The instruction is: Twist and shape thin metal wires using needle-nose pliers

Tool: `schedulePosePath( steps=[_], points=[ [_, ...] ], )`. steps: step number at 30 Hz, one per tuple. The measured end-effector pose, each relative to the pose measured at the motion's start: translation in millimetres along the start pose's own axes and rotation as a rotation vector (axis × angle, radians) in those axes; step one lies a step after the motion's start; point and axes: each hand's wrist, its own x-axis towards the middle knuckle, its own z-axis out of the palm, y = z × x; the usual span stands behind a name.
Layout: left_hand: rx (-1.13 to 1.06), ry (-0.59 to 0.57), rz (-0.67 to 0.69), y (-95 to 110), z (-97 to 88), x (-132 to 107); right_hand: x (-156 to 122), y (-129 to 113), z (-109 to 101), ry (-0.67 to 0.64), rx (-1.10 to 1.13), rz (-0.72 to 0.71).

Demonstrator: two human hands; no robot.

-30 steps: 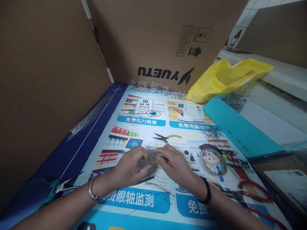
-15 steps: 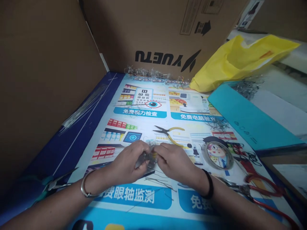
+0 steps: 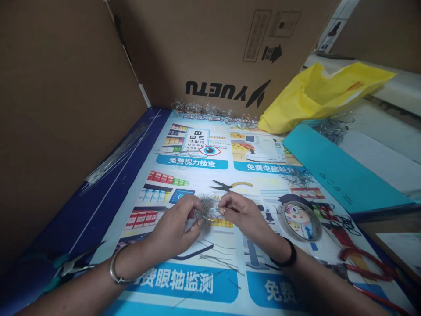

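My left hand [image 3: 179, 224] has its thumb and fingers closed on a small bent piece of thin wire [image 3: 207, 215] above the printed sheet [image 3: 241, 272]. Facing it, my right hand [image 3: 245, 217] pinches the right end of the same wire piece with thumb and fingertips. The finer shape of the piece is too small to make out. Just behind my right hand lie pliers [image 3: 226, 185] with yellow handles, partly covered by that hand. Several loose cut wires [image 3: 220, 259] lie on the sheet in front of my hands.
Cardboard [image 3: 213, 48] walls the back and left. Wire pieces [image 3: 204, 109] line its foot; straight wires [image 3: 115, 160] lie left. At right are a tape roll [image 3: 319, 228], red-handled cutters [image 3: 368, 263], a wire tangle [image 3: 297, 176], a turquoise panel [image 3: 342, 171] and a yellow bag [image 3: 322, 96]. Teal-handled scissors [image 3: 72, 265] lie front left.
My hands have drawn slightly apart, my right hand shifting rightward, so more of the wire piece shows between them. The whole view has tipped a little upward.
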Motion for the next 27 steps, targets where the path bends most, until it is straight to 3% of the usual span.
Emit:
schedulePosePath(
  steps=[6, 13, 19, 27],
  points=[
    [0.010, 0.065, 0.001, 0.8, 0.2, 3.2, 3.2, 0.1, 1.2, 0.028, 0.060, 0.004],
    [-0.062, 0.106, -0.092, -1.3, 2.2, 2.6, 5.1, 1.5, 3.1, 0.051, 0.000, -0.006],
    [-0.083, 0.155, -0.051, -4.9, 3.8, 0.9, 3.1, 4.0, 3.4, 0.079, -0.041, -0.037],
    [-0.064, 0.121, 0.016, -2.0, -1.8, 3.3, 0.1, 3.7, 3.1, 0.134, -0.153, -0.092]
  ],
)
